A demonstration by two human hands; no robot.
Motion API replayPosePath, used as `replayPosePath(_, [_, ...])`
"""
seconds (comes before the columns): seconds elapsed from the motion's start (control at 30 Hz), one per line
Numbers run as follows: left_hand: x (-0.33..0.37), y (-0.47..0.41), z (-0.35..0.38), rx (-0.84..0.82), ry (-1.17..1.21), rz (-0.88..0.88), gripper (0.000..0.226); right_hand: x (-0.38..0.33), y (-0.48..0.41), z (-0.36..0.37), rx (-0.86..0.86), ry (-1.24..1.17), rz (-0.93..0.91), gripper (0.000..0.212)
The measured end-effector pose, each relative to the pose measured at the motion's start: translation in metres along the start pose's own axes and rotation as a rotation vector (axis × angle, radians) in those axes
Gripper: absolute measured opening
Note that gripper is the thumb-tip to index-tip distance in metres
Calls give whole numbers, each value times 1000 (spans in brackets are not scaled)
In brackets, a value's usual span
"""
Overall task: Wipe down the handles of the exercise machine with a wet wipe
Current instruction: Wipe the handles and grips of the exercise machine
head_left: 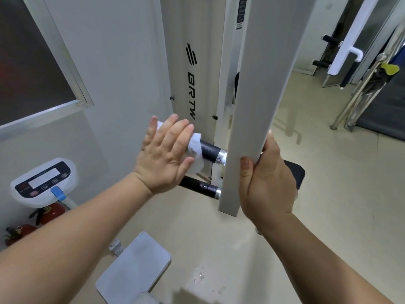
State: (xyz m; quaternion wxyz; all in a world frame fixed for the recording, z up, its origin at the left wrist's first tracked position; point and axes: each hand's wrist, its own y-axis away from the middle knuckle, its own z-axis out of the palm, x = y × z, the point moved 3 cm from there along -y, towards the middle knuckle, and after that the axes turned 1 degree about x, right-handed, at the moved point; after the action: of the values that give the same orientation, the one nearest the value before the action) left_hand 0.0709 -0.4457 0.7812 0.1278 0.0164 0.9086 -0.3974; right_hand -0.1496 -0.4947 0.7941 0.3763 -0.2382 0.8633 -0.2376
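A: Forearms enter from the bottom edge, one on each side of the white swing arm (247, 119), the flat bar that hangs down the middle of the view. Below and to the left of the bar's lower end lies a grey seat pad (135, 266), with water drops on the floor just to its right.

B: And the hands?

A: The right hand (268, 183) is clamped on the bar's lower end: thumb on the near face, fingers wrapped round the far edge. The left hand (165, 153) lies left of the bar, fingers extended and slightly spread, palm pressing the wet wipe (196, 150) onto the upper handle (211, 151). The fingers are not curled round it.

B: Where does the wipe sit?

A: It is draped over the outer part of the upper handle, a black grip jutting leftward from the bar; the inner black stretch and metal collar beside the bar are bare. The lower handle (200, 187) runs parallel just beneath, partly hidden by the left hand.

B: Farther back?

A: Behind the bar stands the white machine column (192, 84) lettered "BRTW". Far left of the bar, a white scale console (43, 179) stands above two red fire extinguishers (51, 213).
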Motion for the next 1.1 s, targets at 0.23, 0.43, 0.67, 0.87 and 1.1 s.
replayPosePath(0.23, [79, -2, -6, -57, 127, 58, 68, 4, -4, -3, -4, 7, -6, 72])
replayPosePath(0.43, [-6, 11, -1, -10, 38, 8, 68, 3, -2, -5, -17, 9, 1, 74])
replayPosePath(0.67, [58, 10, 0, -48, 187, -60, 76, 5, -5, -1, 19, 17, 6, 74])
replayPosePath(0.87, [98, 18, 5, -31, 351, -372, 71, 3, -5, 0, 28, 4, 18, 74])
replayPosePath(1.1, [55, -5, 2, 22, 375, -508, 67, 5, -7, 0, 20, 14, 3, 73])
